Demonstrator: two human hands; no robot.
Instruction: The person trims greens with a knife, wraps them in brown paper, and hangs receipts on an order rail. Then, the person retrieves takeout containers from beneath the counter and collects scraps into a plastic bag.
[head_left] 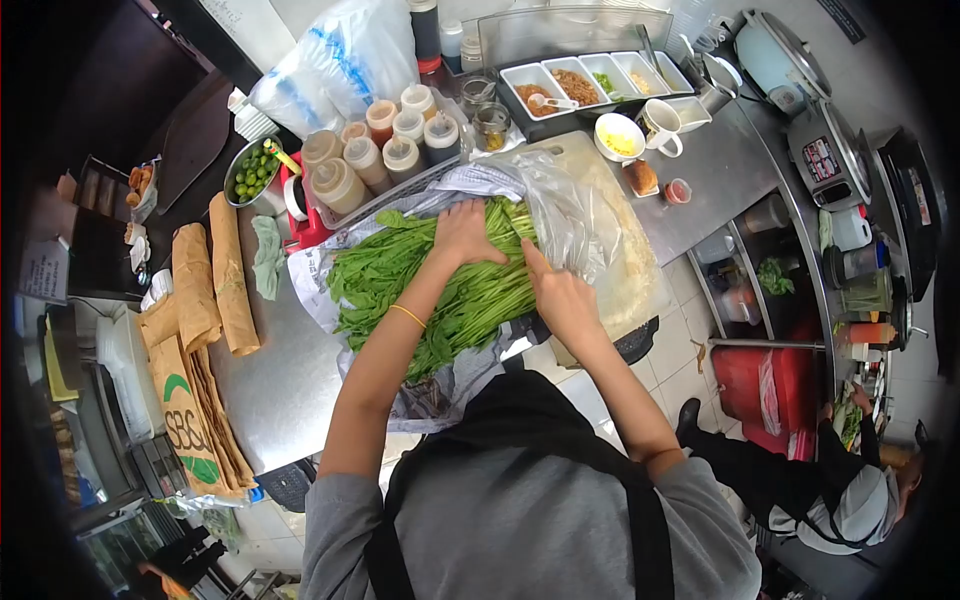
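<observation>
A big heap of leafy greens (400, 265) lies on newspaper (315, 290), its leaves to the left and its stems (512, 280) to the right. My left hand (465, 234) presses down on the heap, palm on the greens, thumb spread toward the stems. At the stem ends my right hand (563, 303) is closed, index finger stretched forward along what looks like a knife (516, 238). Only a thin strip of its blade shows among the stems; the handle is hidden in my fist. Clear plastic (570, 220) lies bunched just beyond the stems, partly over a cutting board (625, 270).
Several squeeze bottles (365, 157) stand behind the greens. Topping trays (575, 85), a bowl (619, 137) and a mug (660, 125) are at the back right. Brown paper bags (195, 290) lie on the left. Another person (845, 490) works at the right.
</observation>
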